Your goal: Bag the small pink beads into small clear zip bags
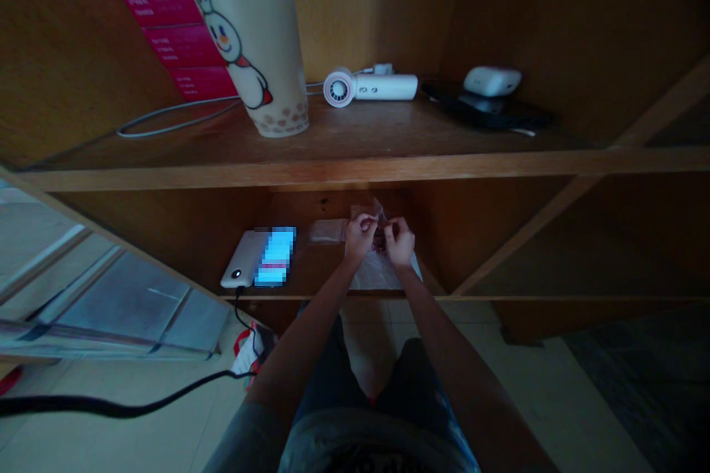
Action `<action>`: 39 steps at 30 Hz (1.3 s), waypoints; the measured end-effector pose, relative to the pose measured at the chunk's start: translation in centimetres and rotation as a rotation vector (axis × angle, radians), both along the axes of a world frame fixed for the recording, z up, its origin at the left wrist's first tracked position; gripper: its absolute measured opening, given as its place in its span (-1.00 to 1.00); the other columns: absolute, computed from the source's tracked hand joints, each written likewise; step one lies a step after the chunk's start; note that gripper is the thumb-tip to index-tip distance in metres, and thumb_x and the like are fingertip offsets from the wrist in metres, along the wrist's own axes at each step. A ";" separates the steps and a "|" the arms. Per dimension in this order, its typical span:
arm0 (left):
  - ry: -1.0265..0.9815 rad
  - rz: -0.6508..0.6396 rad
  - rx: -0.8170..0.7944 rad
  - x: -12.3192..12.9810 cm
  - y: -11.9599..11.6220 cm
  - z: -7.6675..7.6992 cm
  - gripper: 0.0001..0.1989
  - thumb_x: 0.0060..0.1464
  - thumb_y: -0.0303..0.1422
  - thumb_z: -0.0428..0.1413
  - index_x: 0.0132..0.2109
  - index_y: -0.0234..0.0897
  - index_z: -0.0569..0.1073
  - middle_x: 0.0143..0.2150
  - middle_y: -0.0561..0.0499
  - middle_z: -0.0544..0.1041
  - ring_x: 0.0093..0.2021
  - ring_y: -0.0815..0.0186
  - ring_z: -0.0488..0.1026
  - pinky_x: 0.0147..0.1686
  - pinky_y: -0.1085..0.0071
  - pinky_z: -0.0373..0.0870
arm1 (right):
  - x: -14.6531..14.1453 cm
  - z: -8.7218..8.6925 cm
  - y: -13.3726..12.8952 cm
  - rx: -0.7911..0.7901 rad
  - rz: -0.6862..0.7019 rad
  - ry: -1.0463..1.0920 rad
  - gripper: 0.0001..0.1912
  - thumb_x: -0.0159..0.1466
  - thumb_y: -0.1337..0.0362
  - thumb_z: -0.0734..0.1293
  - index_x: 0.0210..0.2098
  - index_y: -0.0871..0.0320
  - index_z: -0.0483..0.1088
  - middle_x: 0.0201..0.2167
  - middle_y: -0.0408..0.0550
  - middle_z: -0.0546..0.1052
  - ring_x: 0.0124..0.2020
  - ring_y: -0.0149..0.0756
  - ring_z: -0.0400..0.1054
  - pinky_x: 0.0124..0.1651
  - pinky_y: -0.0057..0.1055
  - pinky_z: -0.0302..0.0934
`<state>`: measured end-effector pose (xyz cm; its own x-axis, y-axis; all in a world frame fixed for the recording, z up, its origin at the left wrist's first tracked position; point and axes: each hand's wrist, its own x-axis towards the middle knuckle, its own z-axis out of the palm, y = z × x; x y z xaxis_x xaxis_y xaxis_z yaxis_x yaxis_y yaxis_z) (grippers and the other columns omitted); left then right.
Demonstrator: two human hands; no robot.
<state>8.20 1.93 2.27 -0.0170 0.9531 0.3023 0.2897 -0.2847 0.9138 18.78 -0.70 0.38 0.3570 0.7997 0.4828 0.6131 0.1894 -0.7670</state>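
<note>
On the lower shelf, my left hand [360, 236] is closed in a pinch at the upper part of a clear plastic bag [378, 208]. My right hand [400, 243] pinches the bag just to the right, its fingertips a little apart from the left ones. Small dark reddish bits [379, 241] show between the hands; their kind is too small to make out. Beneath both hands lies a whitish translucent plastic sheet [374, 275]. A flat clear packet [327, 231] rests to the left of my left hand.
Left on this shelf are a pale power bank [239, 266] with a black cable and a lit phone [276, 256]. The upper shelf [377, 166] overhangs, bearing a bubble tea cup [266, 52], a white handheld fan [369, 86], and a white case [492, 80] on a dark object.
</note>
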 end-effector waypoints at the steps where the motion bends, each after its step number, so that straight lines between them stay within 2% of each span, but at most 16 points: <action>1: 0.013 0.014 0.010 0.0 -0.1 0.0 -0.91 -0.05 -0.49 0.05 -0.37 -0.32 0.45 -0.45 0.02 0.52 -0.42 0.39 0.45 -0.38 0.51 0.34 | 0.0 0.0 0.0 0.001 -0.021 0.019 -0.74 0.20 0.12 0.13 -0.35 0.16 0.32 -0.47 -0.04 0.45 -0.43 -0.27 0.32 -0.33 -0.41 0.13; 7: 0.024 0.026 0.013 0.2 -0.9 0.2 -0.91 -0.04 -0.48 0.02 -0.37 -0.30 0.42 -0.45 0.04 0.49 -0.40 0.39 0.44 -0.34 0.50 0.33 | 0.2 -0.1 0.1 0.021 -0.099 0.118 -0.78 0.17 0.16 0.14 -0.38 0.16 0.31 -0.50 -0.06 0.43 -0.45 -0.26 0.29 -0.33 -0.39 0.14; 13: 0.045 0.047 -0.049 0.6 -1.0 0.2 -0.94 -0.03 -0.46 0.03 -0.40 -0.28 0.39 -0.49 0.06 0.46 -0.43 0.39 0.43 -0.39 0.51 0.34 | 0.3 -0.2 0.2 0.028 -0.123 0.155 -0.83 0.14 0.21 0.15 -0.44 0.15 0.29 -0.53 -0.10 0.40 -0.47 -0.28 0.27 -0.33 -0.39 0.14; 19: 0.007 -0.013 -0.064 0.5 -0.6 0.0 -0.91 -0.02 -0.52 0.02 -0.37 -0.29 0.39 -0.39 0.03 0.50 -0.38 0.39 0.46 -0.32 0.48 0.37 | 0.2 -0.1 0.2 0.101 -0.007 0.154 -0.84 0.15 0.22 0.19 -0.31 0.15 0.30 -0.42 -0.09 0.42 -0.38 -0.29 0.31 -0.27 -0.39 0.17; 25: 0.082 -0.036 -0.024 0.8 -0.7 0.0 -0.92 -0.01 -0.51 0.03 -0.34 -0.29 0.40 -0.35 -0.01 0.50 -0.35 0.35 0.44 -0.27 0.43 0.37 | 0.0 0.3 -0.1 0.148 0.104 0.021 -0.77 0.21 0.20 0.15 -0.39 0.16 0.38 -0.38 -0.04 0.40 -0.29 -0.27 0.29 -0.21 -0.36 0.17; 28: 0.123 -0.030 0.003 0.9 -0.8 0.0 -0.92 0.01 -0.49 0.02 -0.33 -0.28 0.40 -0.35 0.00 0.49 -0.34 0.35 0.43 -0.24 0.41 0.35 | -0.2 0.4 -0.2 0.124 0.118 0.018 -0.71 0.24 0.19 0.13 -0.35 0.16 0.42 -0.33 -0.01 0.41 -0.26 -0.27 0.30 -0.20 -0.37 0.18; 32: 0.169 -0.035 0.036 1.0 -0.9 0.0 -0.89 0.03 -0.49 -0.01 -0.31 -0.26 0.40 -0.33 -0.01 0.47 -0.27 0.31 0.41 -0.15 0.35 0.32 | -0.3 0.3 0.0 0.095 0.110 0.072 -0.65 0.26 0.11 0.12 -0.29 0.16 0.45 -0.27 0.03 0.44 -0.23 -0.26 0.32 -0.16 -0.35 0.19; 36: 0.206 -0.111 0.116 1.1 -0.9 -0.3 -0.90 0.00 -0.49 0.02 -0.33 -0.23 0.40 -0.29 -0.03 0.45 -0.13 0.24 0.36 -0.02 0.28 0.25 | -0.1 0.0 0.6 0.105 0.144 0.219 -0.65 0.23 0.08 0.16 -0.34 0.18 0.46 -0.29 0.03 0.47 -0.24 -0.28 0.33 -0.14 -0.33 0.19; 39: 0.227 -0.169 0.134 1.2 -1.0 -0.4 -0.91 0.02 -0.47 0.02 -0.32 -0.22 0.40 -0.27 -0.03 0.45 -0.11 0.24 0.37 0.00 0.26 0.25 | 0.3 -0.5 1.2 0.093 0.157 0.352 -0.68 0.16 0.07 0.23 -0.40 0.20 0.45 -0.36 0.00 0.49 -0.29 -0.29 0.34 -0.18 -0.33 0.20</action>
